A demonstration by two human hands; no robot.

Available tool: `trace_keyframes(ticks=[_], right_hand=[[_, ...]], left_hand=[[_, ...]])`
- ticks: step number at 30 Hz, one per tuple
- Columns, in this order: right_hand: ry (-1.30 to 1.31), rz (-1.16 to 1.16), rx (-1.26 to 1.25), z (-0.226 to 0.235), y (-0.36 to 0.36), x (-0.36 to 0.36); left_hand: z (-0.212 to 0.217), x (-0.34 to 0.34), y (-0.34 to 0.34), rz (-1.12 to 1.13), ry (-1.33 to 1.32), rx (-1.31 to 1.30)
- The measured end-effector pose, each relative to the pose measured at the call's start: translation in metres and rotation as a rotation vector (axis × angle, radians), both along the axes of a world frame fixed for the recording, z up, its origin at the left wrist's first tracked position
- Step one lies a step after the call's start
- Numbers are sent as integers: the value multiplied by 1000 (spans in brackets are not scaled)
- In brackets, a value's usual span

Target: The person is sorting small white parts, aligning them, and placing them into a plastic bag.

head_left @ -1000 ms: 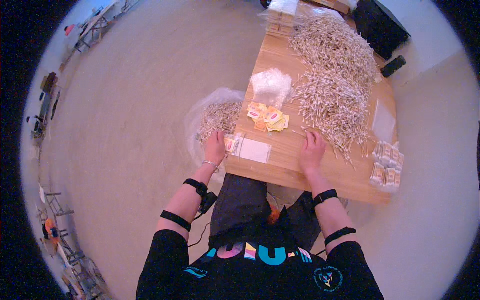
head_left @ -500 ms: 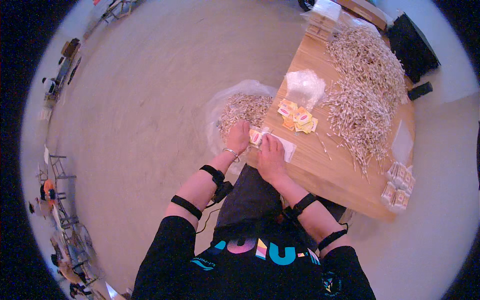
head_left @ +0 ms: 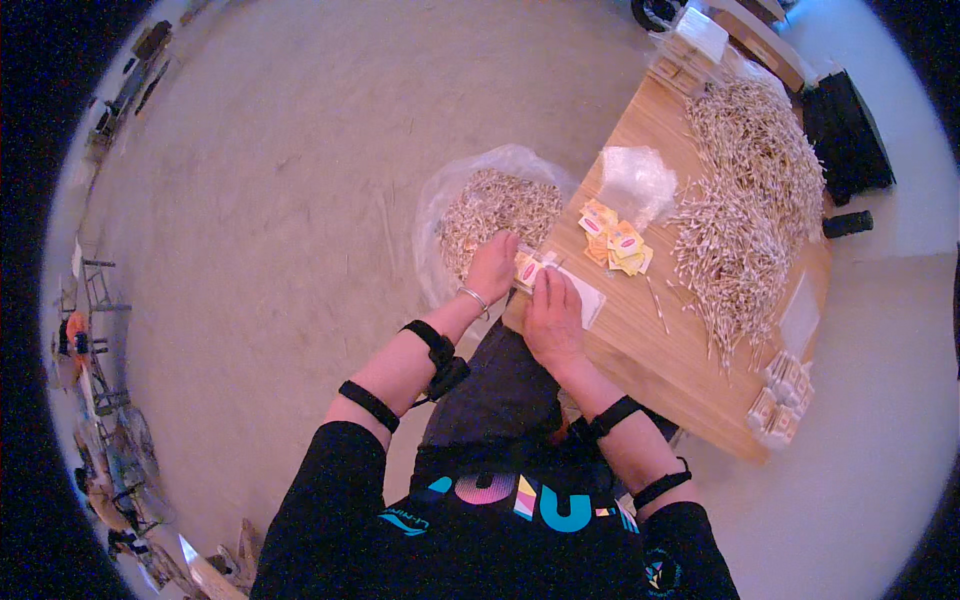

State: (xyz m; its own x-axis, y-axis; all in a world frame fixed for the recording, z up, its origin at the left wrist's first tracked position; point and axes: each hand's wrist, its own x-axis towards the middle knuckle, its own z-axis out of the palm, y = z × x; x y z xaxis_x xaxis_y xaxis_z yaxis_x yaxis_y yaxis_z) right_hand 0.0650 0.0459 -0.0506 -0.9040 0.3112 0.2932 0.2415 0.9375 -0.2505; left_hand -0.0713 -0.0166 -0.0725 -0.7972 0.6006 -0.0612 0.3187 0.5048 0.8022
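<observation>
Change since earlier: a second ago the two hands lay apart on the near edge of the wooden table (head_left: 690, 360); half a second ago they had come together, and now they stay joined at the table's near-left corner. The view has swung left, so the table sits further right in the picture.
Left side: bare beige floor (head_left: 280, 200) takes up most of the left and far part, wide open; racks and clutter line only the far-left rim.
Clear bag: a clear plastic bag of pale sticks (head_left: 495, 205) stands on the floor, just beside the table's left edge and touching the left hand's far side.
Left hand: the left hand (head_left: 492, 268) hangs over the table's left edge, fingers curled together on a small orange-and-white packet (head_left: 528, 270).
Right hand: the right hand (head_left: 553, 318) rests on a flat white pouch (head_left: 588, 298), fingers close together, their tips meeting the same packet.
Table middle: loose orange packets (head_left: 618, 240) lie just beyond the hands, a crumpled clear bag (head_left: 636, 180) farther off.
Right side: a big heap of pale sticks (head_left: 750, 200) fills the table's far-right half; bare wood remains along the near edge.
Near-right corner: bundled packs (head_left: 780, 400) sit at the table's rim.
</observation>
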Motion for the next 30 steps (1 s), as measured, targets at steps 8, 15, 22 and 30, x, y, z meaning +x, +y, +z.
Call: trace_keyframes(ticks=[8, 15, 22, 30], right_hand=[[-80, -3, 61, 10, -5, -5], [-60, -2, -60, 14, -3, -3], [17, -118, -252, 1, 21, 9], [-300, -54, -152, 2, 13, 3]], left_hand=[[-3, -1, -1, 1, 20, -1], [-10, -1, 0, -13, 40, 7], [-24, -2, -1, -72, 167, -44], [-3, 0, -1, -45, 53, -176]])
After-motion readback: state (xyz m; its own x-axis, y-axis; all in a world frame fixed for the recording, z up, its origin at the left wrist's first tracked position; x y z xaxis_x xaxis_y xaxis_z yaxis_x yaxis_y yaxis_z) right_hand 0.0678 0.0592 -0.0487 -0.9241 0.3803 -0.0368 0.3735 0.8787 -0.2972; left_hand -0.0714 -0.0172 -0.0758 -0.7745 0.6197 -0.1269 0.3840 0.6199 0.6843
